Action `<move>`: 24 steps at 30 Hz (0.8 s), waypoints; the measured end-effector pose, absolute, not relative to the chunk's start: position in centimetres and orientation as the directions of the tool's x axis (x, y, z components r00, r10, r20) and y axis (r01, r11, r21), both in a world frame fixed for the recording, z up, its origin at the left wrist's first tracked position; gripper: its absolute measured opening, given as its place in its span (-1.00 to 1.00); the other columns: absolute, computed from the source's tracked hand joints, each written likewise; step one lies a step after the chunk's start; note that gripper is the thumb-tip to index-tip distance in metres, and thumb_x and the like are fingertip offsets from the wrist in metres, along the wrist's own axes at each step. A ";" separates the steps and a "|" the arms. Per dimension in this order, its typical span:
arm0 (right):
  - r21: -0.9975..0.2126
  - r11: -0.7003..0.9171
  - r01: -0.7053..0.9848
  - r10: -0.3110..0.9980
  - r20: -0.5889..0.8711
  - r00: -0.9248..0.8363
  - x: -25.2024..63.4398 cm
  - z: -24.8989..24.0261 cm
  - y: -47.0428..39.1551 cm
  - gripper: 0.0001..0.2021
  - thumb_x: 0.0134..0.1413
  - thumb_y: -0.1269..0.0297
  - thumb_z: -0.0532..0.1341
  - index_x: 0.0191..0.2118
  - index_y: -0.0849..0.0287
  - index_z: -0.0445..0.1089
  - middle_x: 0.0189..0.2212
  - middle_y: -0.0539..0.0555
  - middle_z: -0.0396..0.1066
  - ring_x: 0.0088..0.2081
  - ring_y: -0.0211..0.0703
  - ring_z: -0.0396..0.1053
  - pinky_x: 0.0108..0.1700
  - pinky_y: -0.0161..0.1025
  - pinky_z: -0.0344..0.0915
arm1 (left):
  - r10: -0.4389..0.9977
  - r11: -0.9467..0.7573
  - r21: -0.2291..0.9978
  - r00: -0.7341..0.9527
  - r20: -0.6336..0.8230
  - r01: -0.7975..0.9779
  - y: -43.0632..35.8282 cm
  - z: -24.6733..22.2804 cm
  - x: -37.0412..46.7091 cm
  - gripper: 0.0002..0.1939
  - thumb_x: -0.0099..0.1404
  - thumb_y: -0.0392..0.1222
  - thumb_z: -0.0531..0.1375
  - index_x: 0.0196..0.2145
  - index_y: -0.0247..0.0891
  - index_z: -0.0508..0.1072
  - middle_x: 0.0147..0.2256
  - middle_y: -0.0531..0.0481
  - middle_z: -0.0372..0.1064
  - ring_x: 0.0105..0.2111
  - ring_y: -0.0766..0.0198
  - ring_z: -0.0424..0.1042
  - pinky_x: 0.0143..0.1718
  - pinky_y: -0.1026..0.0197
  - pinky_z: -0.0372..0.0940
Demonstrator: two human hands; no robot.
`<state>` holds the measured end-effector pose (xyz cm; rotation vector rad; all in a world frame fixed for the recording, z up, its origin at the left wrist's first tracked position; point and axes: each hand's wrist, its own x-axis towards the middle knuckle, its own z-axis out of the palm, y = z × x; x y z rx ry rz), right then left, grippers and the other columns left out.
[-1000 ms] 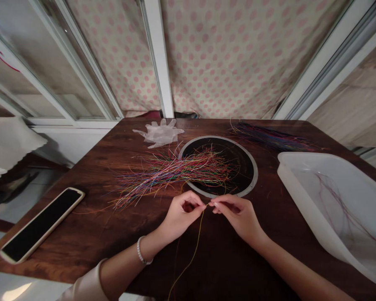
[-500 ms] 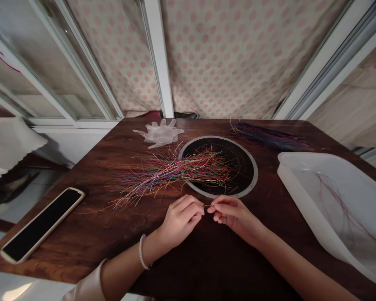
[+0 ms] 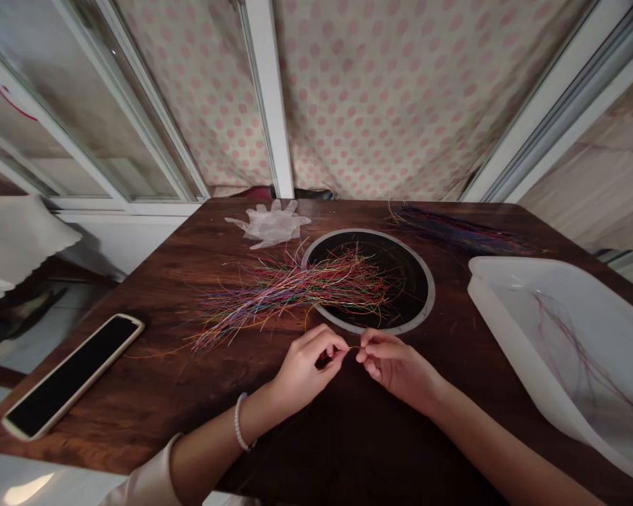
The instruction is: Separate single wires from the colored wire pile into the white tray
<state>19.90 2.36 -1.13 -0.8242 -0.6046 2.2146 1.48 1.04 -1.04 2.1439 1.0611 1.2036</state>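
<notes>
A thin yellowish wire (image 3: 353,347) spans the small gap between my two hands. My left hand (image 3: 309,369), with a beaded bracelet on its wrist, pinches one end between thumb and forefinger. The fingertips of my right hand (image 3: 395,365) are closed on the other end. Just beyond my hands lies a loose bundle of many-coloured thin wires (image 3: 290,288), its right part resting on a round black plate with a grey rim (image 3: 428,295). How far the held wire runs behind the fingers is hidden.
At right stands a white plastic tub (image 3: 499,337) with a few reddish wires (image 3: 574,344) inside. A darker wire bundle (image 3: 458,230) lies at the back right. A clear plastic glove (image 3: 274,223) is at the back, a phone (image 3: 74,376) at left, all on the wooden table (image 3: 190,393).
My left thumb and forefinger have shifted into a rounder pinch, slightly to the right. My right hand has moved a little right. The wire still spans between them.
</notes>
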 end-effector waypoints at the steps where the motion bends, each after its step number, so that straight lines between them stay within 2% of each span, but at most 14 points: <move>1: -0.614 -0.656 -0.438 0.733 -0.381 -0.564 19.9 -1.1 2.3 -0.81 -0.23 0.40 0.40 -0.46 0.24 0.38 -0.56 -0.01 0.49 -0.57 -0.43 0.39 -0.48 -0.54 0.28 | 0.810 -0.586 0.706 0.326 0.488 0.398 1.1 -1.0 1.5 -0.87 0.21 -0.43 0.11 -0.35 -0.30 0.43 -0.49 0.04 0.30 -0.52 0.39 0.27 -0.49 0.37 0.24; 4: -0.613 -0.665 -0.426 0.723 -0.385 -0.574 19.8 -0.9 2.3 -0.82 -0.22 0.39 0.40 -0.47 0.24 0.39 -0.57 -0.02 0.48 -0.56 -0.42 0.40 -0.47 -0.53 0.29 | 0.816 -0.568 0.743 0.356 0.454 0.354 1.0 -0.9 1.6 -0.81 0.22 -0.42 0.09 -0.27 -0.31 0.47 -0.45 0.00 0.33 -0.50 0.39 0.29 -0.48 0.36 0.26; 7: -0.622 -0.667 -0.411 0.716 -0.381 -0.585 19.8 -0.8 2.2 -0.83 -0.21 0.38 0.40 -0.46 0.24 0.39 -0.56 -0.02 0.48 -0.55 -0.40 0.41 -0.47 -0.51 0.30 | 0.836 -0.524 0.797 0.363 0.413 0.301 0.9 -0.6 1.8 -0.83 0.20 -0.41 0.10 -0.33 -0.32 0.49 -0.46 -0.01 0.34 -0.51 0.38 0.29 -0.49 0.36 0.25; 10: -0.659 -0.640 -0.395 0.727 -0.353 -0.589 19.7 -0.9 2.1 -0.81 -0.18 0.33 0.40 -0.45 0.24 0.40 -0.54 0.00 0.49 -0.54 -0.39 0.42 -0.46 -0.50 0.30 | 0.884 -0.410 0.876 0.349 0.312 0.255 0.9 -0.3 1.9 -0.86 0.20 -0.37 0.13 -0.41 -0.35 0.50 -0.49 -0.03 0.37 -0.51 0.37 0.32 -0.48 0.34 0.24; 13: -0.745 -0.555 -0.370 0.777 -0.305 -0.551 19.7 -0.9 1.9 -0.80 -0.14 0.26 0.39 -0.40 0.22 0.41 -0.51 0.01 0.49 -0.52 -0.37 0.42 -0.46 -0.46 0.31 | 0.923 -0.244 0.954 0.344 0.174 0.172 1.0 -0.2 1.9 -0.86 0.22 -0.29 0.15 -0.42 -0.35 0.50 -0.47 -0.05 0.43 -0.48 0.34 0.36 -0.44 0.32 0.26; 16: -0.884 -0.357 -0.303 0.875 -0.203 -0.438 19.5 -0.9 1.7 -0.82 -0.07 0.21 0.35 -0.37 0.20 0.44 -0.49 0.02 0.49 -0.50 -0.33 0.43 -0.44 -0.39 0.33 | 0.933 -0.099 0.993 0.352 0.068 0.069 1.2 -0.1 1.7 -0.83 0.23 -0.20 0.18 -0.40 -0.35 0.50 -0.47 -0.04 0.45 -0.48 0.34 0.36 -0.43 0.32 0.26; 19: -0.984 -0.065 -0.163 0.955 -0.014 -0.295 19.3 -1.0 1.4 -0.85 -0.03 0.21 0.31 -0.40 0.19 0.46 -0.50 0.01 0.45 -0.50 -0.29 0.42 -0.41 -0.32 0.36 | 0.939 -0.022 0.999 0.344 0.010 0.028 1.2 0.1 1.6 -0.82 0.20 -0.15 0.22 -0.41 -0.35 0.51 -0.48 -0.02 0.45 -0.50 0.37 0.33 -0.46 0.33 0.21; 24: -0.952 0.295 0.084 0.930 0.266 -0.253 19.3 -1.0 1.1 -0.93 0.05 0.31 0.24 -0.32 0.15 0.45 -0.43 0.06 0.44 -0.44 -0.22 0.42 -0.38 -0.27 0.37 | 0.944 0.013 0.999 0.328 -0.024 0.035 1.2 0.1 1.7 -0.80 0.18 -0.12 0.24 -0.44 -0.34 0.50 -0.50 -0.01 0.44 -0.51 0.36 0.32 -0.45 0.32 0.22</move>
